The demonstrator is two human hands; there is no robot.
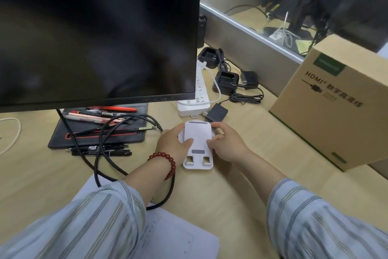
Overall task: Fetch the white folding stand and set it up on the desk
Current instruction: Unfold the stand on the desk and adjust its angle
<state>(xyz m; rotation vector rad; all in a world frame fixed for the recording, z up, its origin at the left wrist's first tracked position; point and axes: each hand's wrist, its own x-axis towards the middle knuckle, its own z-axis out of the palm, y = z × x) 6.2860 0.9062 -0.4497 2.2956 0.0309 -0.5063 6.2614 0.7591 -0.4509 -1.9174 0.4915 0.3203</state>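
The white folding stand [197,143] rests on the wooden desk [241,174] in front of me, its panel with two grey pads facing up and its two-lipped foot toward me. My left hand [173,143], with a red bead bracelet on the wrist, grips the stand's left side, thumb on the panel. My right hand [225,143] holds the right side, fingers curled behind the top edge. Whether the stand is fully unfolded is hidden by the hands.
A big dark monitor [98,32] fills the upper left, with pens and a black cable [100,153] on its base. A white power strip [196,99], black chargers [225,84] and an HDMI cardboard box [336,107] stand to the right. Papers [178,235] lie near me.
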